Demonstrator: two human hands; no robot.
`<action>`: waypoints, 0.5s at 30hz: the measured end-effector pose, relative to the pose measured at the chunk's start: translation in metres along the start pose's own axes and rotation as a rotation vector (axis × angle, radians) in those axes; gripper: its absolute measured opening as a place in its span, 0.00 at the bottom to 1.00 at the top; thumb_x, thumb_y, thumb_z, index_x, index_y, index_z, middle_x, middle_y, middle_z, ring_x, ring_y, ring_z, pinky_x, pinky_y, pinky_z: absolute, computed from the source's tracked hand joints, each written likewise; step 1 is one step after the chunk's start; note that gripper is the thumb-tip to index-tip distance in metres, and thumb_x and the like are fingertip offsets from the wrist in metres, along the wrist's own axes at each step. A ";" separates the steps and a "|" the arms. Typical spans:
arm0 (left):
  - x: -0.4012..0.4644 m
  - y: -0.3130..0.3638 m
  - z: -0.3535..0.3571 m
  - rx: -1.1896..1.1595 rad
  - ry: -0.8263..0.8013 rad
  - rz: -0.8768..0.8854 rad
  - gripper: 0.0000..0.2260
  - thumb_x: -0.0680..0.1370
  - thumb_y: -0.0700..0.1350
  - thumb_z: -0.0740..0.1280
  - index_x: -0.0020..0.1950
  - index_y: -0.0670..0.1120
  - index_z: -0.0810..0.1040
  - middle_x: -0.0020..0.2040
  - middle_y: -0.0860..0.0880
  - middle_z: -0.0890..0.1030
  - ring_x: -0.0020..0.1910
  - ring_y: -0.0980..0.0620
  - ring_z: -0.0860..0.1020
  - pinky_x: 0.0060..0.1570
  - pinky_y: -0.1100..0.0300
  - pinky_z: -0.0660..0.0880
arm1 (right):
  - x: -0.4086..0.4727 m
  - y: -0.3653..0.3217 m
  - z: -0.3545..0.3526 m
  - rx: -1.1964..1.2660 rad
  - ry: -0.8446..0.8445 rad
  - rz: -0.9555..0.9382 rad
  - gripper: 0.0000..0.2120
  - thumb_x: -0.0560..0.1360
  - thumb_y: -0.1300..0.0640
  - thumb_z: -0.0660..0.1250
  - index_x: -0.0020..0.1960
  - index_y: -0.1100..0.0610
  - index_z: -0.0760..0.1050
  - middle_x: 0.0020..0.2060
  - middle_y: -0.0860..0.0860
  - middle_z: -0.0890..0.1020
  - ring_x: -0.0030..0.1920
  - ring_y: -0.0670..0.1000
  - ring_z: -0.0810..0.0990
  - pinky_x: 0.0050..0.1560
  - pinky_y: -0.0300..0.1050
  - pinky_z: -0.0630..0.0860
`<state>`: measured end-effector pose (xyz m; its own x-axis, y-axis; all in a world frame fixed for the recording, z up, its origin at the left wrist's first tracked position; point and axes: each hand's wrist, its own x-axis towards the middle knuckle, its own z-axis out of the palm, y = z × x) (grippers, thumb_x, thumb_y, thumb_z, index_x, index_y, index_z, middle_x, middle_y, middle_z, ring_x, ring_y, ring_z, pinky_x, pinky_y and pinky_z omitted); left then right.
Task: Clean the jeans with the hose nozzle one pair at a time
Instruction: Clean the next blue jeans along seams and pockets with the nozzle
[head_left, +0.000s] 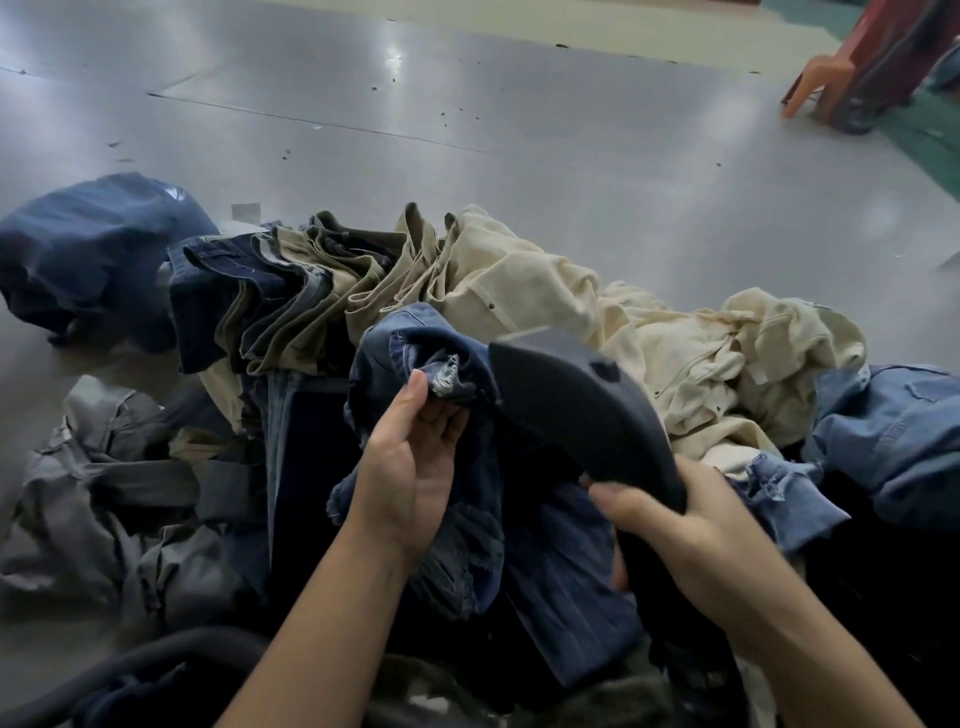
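A pair of blue jeans (550, 561) with frayed rips lies bunched in front of me on top of the pile. My left hand (410, 467) holds a fold of this pair, thumb up near a frayed hole, fingers curled into the cloth. My right hand (691, 540) grips the handle of the dark curved hose nozzle (576, 400), whose wide tip points up and left, just above the jeans beside my left hand. A dark hose (156, 654) curves along the bottom left.
A row of folded dark blue and khaki jeans (291, 296) stands behind. Cream garments (675, 353) are heaped at the right, grey ones (114, 499) at the left, light blue denim (893, 431) far right. All lie on a grey table (467, 104). Orange stools (852, 67) stand beyond.
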<state>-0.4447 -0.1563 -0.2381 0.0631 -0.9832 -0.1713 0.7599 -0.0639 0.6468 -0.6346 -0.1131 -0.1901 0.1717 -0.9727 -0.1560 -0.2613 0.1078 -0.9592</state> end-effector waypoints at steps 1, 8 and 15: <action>0.001 0.000 -0.001 -0.010 -0.005 0.009 0.12 0.74 0.49 0.62 0.44 0.49 0.85 0.44 0.50 0.84 0.47 0.55 0.82 0.53 0.61 0.74 | -0.004 0.002 0.004 -0.038 -0.015 0.003 0.16 0.59 0.41 0.68 0.40 0.50 0.77 0.21 0.56 0.78 0.20 0.51 0.77 0.23 0.36 0.69; -0.001 -0.006 -0.002 0.027 -0.034 -0.024 0.13 0.74 0.46 0.63 0.54 0.42 0.80 0.52 0.45 0.83 0.52 0.51 0.81 0.55 0.60 0.77 | 0.013 -0.008 0.001 0.005 0.082 -0.009 0.11 0.65 0.48 0.68 0.33 0.56 0.74 0.21 0.59 0.77 0.20 0.50 0.75 0.24 0.38 0.69; 0.002 -0.005 -0.002 0.050 -0.044 -0.009 0.15 0.75 0.46 0.62 0.56 0.41 0.79 0.55 0.42 0.82 0.55 0.49 0.80 0.60 0.57 0.73 | -0.004 0.001 0.003 0.019 -0.074 0.083 0.15 0.59 0.42 0.69 0.36 0.53 0.78 0.21 0.58 0.77 0.21 0.53 0.76 0.23 0.40 0.68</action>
<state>-0.4474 -0.1572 -0.2426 0.0266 -0.9891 -0.1450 0.7272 -0.0804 0.6817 -0.6326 -0.1088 -0.1915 0.2199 -0.9426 -0.2514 -0.2592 0.1920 -0.9466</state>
